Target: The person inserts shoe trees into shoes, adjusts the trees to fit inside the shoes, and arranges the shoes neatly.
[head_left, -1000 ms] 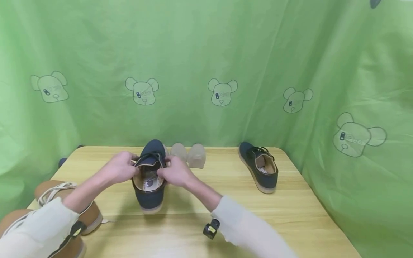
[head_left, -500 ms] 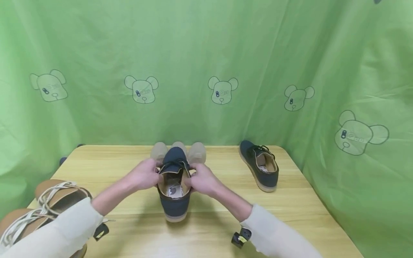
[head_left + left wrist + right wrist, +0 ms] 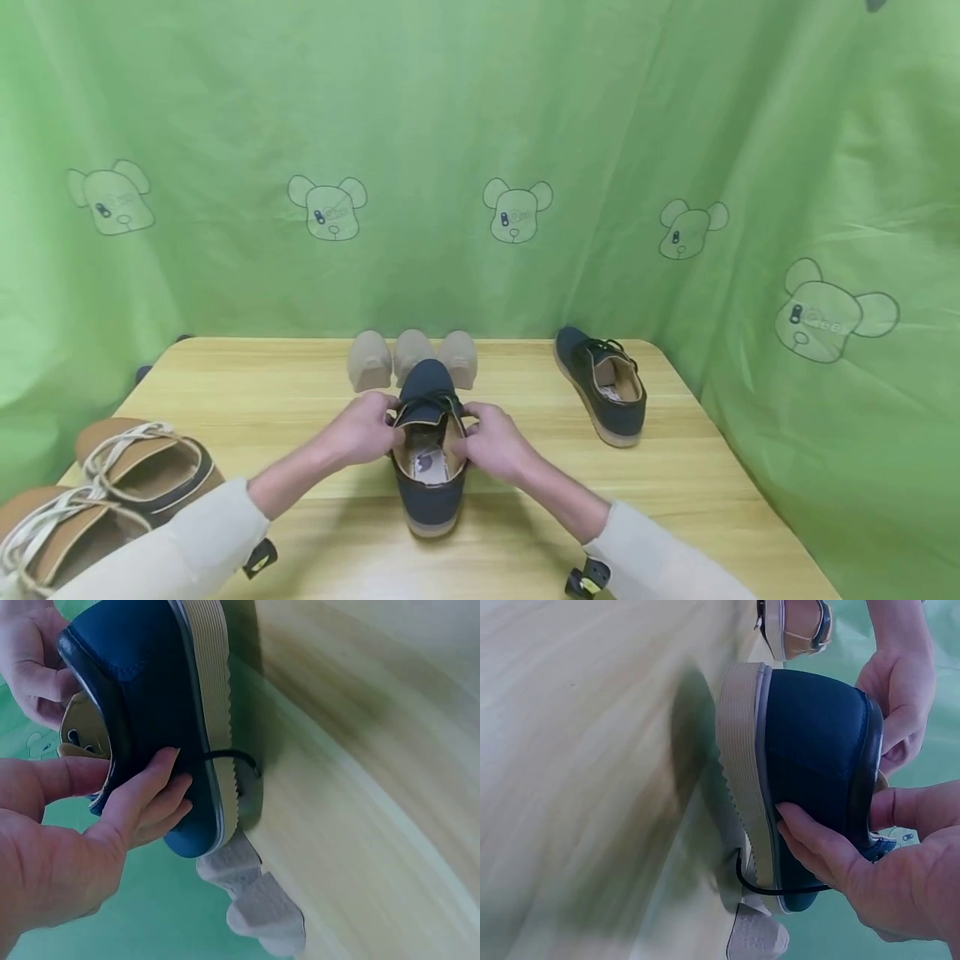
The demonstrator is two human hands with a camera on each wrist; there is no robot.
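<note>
Both hands hold one navy shoe [image 3: 432,502] by the sides of its opening, toe pointing away, in the middle of the table. My left hand [image 3: 367,429] pinches the left side, thumb inside the collar and fingers along the outer upper, as the left wrist view shows on the navy shoe [image 3: 154,690]. On the opposite side my right hand [image 3: 495,442] does likewise; the right wrist view has the shoe's pale ridged sole [image 3: 739,727] close over the tabletop. A dark lace end hangs down past the sole.
Several pale grey toe-shaped inserts [image 3: 370,362] stand in a row near the back edge. A matching navy shoe [image 3: 603,383] sits at the right. Tan shoes [image 3: 142,467] with white laces are at the left front. A green curtain [image 3: 420,275] rises behind the wooden table [image 3: 675,517].
Both hands have carried the navy shoe rightward and towards the person, from in front of the left insert to the table's middle. The whole row of grey inserts now shows.
</note>
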